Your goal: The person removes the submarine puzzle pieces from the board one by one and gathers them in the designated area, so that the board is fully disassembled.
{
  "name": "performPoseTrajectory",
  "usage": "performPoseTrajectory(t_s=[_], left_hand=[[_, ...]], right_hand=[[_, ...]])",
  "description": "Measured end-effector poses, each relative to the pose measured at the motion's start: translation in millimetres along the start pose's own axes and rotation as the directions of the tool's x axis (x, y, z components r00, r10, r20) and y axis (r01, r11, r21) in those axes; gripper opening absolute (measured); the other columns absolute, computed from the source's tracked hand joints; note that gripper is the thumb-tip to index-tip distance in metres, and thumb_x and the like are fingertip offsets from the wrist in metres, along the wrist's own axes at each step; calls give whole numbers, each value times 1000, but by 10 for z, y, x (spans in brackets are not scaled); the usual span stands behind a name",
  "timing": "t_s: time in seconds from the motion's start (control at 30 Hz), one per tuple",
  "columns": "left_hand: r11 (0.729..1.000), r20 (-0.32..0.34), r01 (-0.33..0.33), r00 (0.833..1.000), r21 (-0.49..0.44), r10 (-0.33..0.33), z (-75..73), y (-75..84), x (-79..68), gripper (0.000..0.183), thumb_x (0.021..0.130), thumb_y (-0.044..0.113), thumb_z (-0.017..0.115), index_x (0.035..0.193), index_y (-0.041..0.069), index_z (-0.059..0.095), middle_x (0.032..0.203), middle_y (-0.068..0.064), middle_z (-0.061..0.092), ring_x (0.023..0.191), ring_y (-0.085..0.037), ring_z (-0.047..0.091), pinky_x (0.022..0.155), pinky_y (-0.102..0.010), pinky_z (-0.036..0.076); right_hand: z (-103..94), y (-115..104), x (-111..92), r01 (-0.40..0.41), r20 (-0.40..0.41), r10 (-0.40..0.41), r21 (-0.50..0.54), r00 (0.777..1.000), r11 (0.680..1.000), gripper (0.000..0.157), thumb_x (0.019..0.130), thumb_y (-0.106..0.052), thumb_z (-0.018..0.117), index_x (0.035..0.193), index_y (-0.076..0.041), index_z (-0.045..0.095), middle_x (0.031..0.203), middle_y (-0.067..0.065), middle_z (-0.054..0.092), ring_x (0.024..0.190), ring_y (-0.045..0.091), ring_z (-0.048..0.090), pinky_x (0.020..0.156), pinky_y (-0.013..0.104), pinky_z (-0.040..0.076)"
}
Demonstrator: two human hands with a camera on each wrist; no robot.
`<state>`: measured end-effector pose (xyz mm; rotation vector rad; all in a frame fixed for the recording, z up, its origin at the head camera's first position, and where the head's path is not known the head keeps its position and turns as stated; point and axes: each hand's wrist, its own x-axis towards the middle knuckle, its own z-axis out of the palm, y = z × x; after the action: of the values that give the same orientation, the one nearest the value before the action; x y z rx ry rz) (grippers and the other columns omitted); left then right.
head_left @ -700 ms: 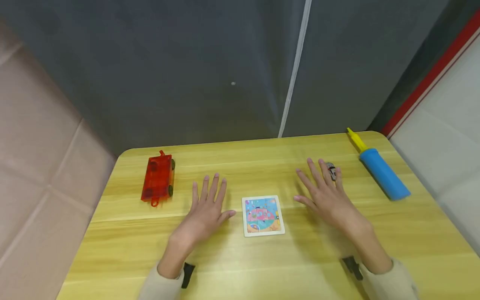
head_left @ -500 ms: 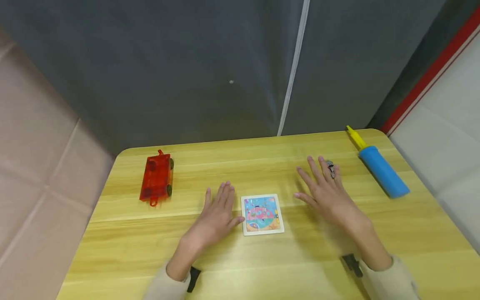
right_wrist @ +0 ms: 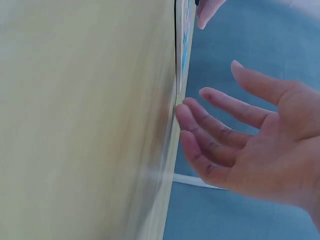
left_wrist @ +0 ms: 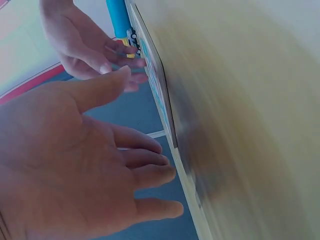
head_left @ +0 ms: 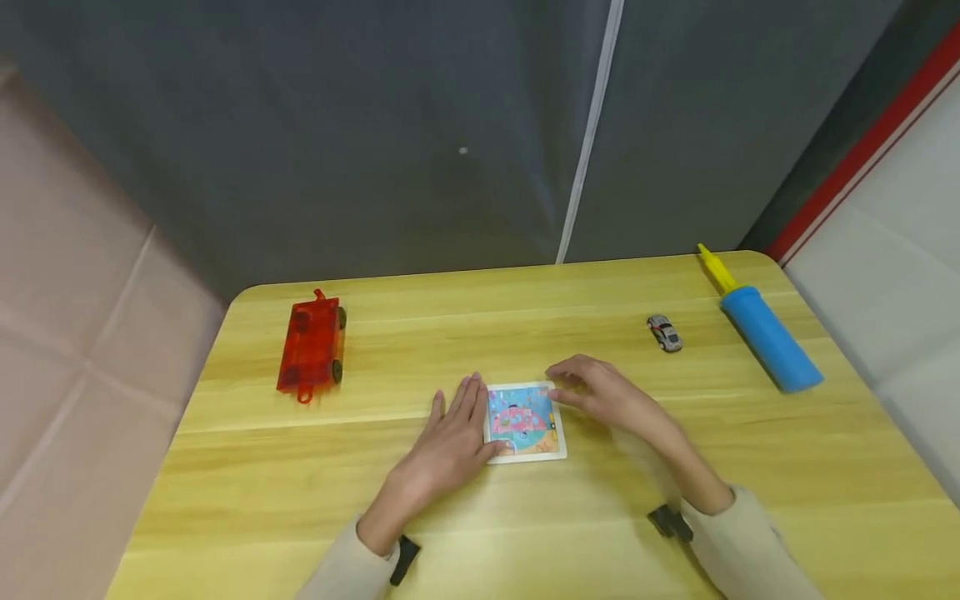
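Observation:
A small square jigsaw puzzle (head_left: 522, 422) with a white frame and a blue and pink picture lies flat on the wooden table. Along its left edge is my left hand (head_left: 447, 452), fingers extended and thumb over the lower-left corner. My right hand (head_left: 611, 402) is at the upper-right corner with its fingers loosely bent, fingertips right at the frame. In the right wrist view, space shows between the thumb and fingers of the right hand (right_wrist: 255, 135). The left wrist view shows the puzzle (left_wrist: 155, 75) edge-on beside the left thumb.
A translucent red toy cart (head_left: 311, 346) with dark wheels sits at the left. On the right are a small silver toy car (head_left: 664, 332) and a blue hand pump (head_left: 771, 337) with a yellow nozzle. A dark grey curtain (head_left: 375, 150) hangs behind the table (head_left: 300, 492).
My left hand has moved right to the puzzle's edge. The right hand has come left from over the toy car to the puzzle's corner, its fingers bending, and the car is now uncovered.

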<state>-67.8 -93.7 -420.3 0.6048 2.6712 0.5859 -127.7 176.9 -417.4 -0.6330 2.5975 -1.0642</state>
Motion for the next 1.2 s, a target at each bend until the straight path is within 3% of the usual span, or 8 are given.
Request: performPoseTrajectory(t_s=[0.17, 0.37, 0.7, 1.0, 1.2], left_hand=[[1000, 33, 26, 999, 9, -26, 34, 11, 55, 84, 114, 37, 60, 171, -8, 19, 183, -25, 7, 171, -43, 8, 133, -69, 9], [999, 57, 49, 997, 2, -49, 59, 47, 51, 86, 112, 35, 64, 174, -3, 17, 184, -19, 6, 171, -39, 5, 133, -70, 10], [995, 57, -49, 997, 83, 44, 77, 107, 94, 76, 112, 27, 64, 173, 0, 27, 184, -19, 14, 171, -37, 14, 131, -74, 12], [989, 66, -50, 997, 138, 41, 93, 171, 81, 65, 114, 23, 58, 171, 4, 34, 183, -18, 18, 171, -35, 17, 128, -81, 10], [988, 67, -43, 997, 145, 33, 76, 195, 69, 64, 115, 23, 57, 172, 4, 34, 183, -17, 19, 171, -34, 17, 124, -85, 14]], right_hand=[[31, -1, 128, 30, 15, -30, -14, 999, 999, 24, 103, -6, 75, 123, 8, 75, 116, 19, 77, 102, 29, 73, 93, 47, 63], [74, -14, 208, -21, 60, 24, -50, 998, 999, 15, 102, 0, 74, 115, 7, 78, 110, 17, 78, 98, 27, 74, 90, 42, 64], [64, -20, 197, -50, 50, 55, -99, 997, 994, 12, 102, 5, 70, 111, 6, 79, 102, 14, 77, 92, 23, 71, 86, 41, 62], [92, -53, 231, -83, 38, 87, -84, 996, 993, 8, 102, 5, 70, 105, 5, 77, 97, 13, 72, 89, 21, 66, 82, 35, 59], [155, -80, 267, -135, 24, 138, -97, 990, 986, 5, 102, 6, 69, 103, 5, 74, 97, 12, 67, 89, 21, 60, 82, 34, 56]])
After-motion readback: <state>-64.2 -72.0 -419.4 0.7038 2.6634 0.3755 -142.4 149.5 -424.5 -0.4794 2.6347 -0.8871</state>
